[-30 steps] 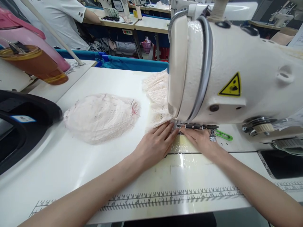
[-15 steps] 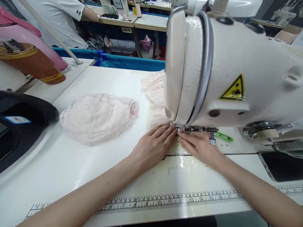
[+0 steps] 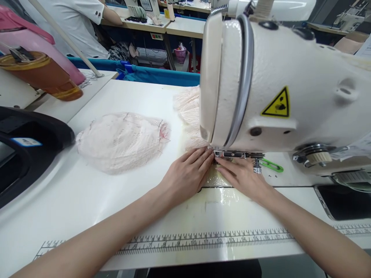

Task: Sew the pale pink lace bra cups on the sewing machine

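Observation:
My left hand [image 3: 188,173] lies flat with its fingers stretched forward, their tips at the near edge of a pale pink sheer fabric [image 3: 189,112]. Part of that fabric is hidden behind the head of the sewing machine [image 3: 272,77]. On the other side of the presser foot [image 3: 228,154], my right hand [image 3: 246,178] rests on the machine bed, index finger and thumb extended and apart. Both hands' fingertips nearly meet beside the foot. Whatever cloth lies under the right fingertips is too small to make out.
A bundle of pale sheer cloth [image 3: 121,143] with red threads lies left. Beyond it are a black machine part [image 3: 31,143], a brown cup [image 3: 43,77] and a pink bottle [image 3: 37,42]. A green safety pin [image 3: 272,165] and a phone [image 3: 344,201] lie right. Another person sits behind.
The view has shifted slightly, so the machine head sits a little further left and higher. Both hands keep nearly the same place by the presser foot.

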`<state>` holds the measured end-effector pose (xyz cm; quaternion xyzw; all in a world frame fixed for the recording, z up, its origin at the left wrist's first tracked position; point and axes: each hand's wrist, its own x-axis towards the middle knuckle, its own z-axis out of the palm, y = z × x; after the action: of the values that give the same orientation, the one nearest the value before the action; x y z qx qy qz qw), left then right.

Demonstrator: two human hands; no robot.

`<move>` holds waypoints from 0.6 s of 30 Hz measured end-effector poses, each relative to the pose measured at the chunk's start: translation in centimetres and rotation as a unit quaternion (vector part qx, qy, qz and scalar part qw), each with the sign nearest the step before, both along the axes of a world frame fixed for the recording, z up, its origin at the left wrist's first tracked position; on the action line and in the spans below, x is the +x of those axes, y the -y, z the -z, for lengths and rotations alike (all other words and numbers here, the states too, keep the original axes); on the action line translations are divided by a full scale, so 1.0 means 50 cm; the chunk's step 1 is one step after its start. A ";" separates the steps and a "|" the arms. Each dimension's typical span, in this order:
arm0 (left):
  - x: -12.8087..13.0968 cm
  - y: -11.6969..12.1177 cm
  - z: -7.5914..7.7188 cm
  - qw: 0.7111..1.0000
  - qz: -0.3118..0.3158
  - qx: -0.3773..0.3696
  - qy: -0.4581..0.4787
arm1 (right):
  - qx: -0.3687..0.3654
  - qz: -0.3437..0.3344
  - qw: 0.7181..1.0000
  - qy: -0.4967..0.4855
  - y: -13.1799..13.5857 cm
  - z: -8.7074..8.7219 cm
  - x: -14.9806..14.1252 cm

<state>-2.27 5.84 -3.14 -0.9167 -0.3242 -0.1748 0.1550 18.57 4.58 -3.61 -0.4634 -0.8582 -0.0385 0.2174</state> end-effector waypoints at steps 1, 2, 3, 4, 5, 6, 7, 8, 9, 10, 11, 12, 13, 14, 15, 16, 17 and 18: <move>0.001 0.000 0.000 1.000 -0.003 0.003 0.000 | 0.002 0.004 1.000 0.005 0.001 0.003 0.000; 0.001 0.000 -0.001 1.000 -0.006 0.004 -0.001 | 0.004 0.009 1.000 0.011 0.002 0.007 0.000; 0.002 -0.001 -0.001 1.000 -0.008 0.002 -0.003 | 0.003 0.013 1.000 0.019 0.003 0.010 0.000; 0.002 0.000 -0.001 1.000 -0.010 -0.003 -0.007 | 0.004 0.016 1.000 0.026 0.004 0.013 0.000; 0.002 0.000 -0.002 1.000 -0.012 -0.010 -0.011 | 0.003 0.020 0.999 0.032 0.005 0.016 0.000; 0.002 0.000 -0.002 1.000 -0.014 -0.021 -0.014 | 0.003 0.022 0.999 0.038 0.005 0.018 0.000; 0.001 0.000 -0.003 0.999 -0.016 -0.033 -0.017 | 0.005 0.023 0.999 0.042 0.006 0.019 0.001; 0.001 0.001 -0.003 0.999 -0.018 -0.044 -0.017 | 0.008 0.023 0.999 0.045 0.006 0.019 0.001; 0.001 0.001 -0.004 0.998 -0.019 -0.053 -0.017 | 0.015 0.020 0.999 0.047 0.005 0.018 0.001; 0.000 0.001 -0.004 0.998 -0.020 -0.059 -0.017 | 0.024 0.017 0.998 0.046 0.004 0.017 0.002; 0.000 0.000 -0.004 0.998 -0.021 -0.062 -0.018 | 0.037 0.016 0.998 0.043 0.003 0.016 0.002; -0.001 0.000 -0.005 0.998 -0.021 -0.062 -0.021 | 0.050 0.015 0.998 0.036 0.001 0.016 0.003; -0.001 -0.001 -0.005 0.998 -0.020 -0.061 -0.025 | 0.063 0.015 0.998 0.026 -0.001 0.016 0.005; -0.002 -0.001 -0.005 0.997 -0.021 -0.062 -0.030 | 0.073 0.015 0.997 0.012 -0.004 0.016 0.007; -0.002 -0.001 -0.004 0.997 -0.023 -0.064 -0.033 | 0.082 0.015 0.997 -0.001 -0.008 0.018 0.009; -0.002 0.000 -0.004 0.997 -0.026 -0.066 -0.034 | 0.086 0.014 0.996 -0.014 -0.011 0.021 0.012; -0.001 0.002 -0.004 0.997 -0.030 -0.067 -0.034 | 0.087 0.011 0.996 -0.025 -0.014 0.025 0.015; -0.001 0.004 -0.004 0.997 -0.033 -0.066 -0.032 | 0.085 0.008 0.996 -0.037 -0.016 0.029 0.019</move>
<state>-2.30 5.63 -2.94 -0.9187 -0.3603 -0.1183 0.1100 19.54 5.38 -5.05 -0.4509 -0.8396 -0.0957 0.2874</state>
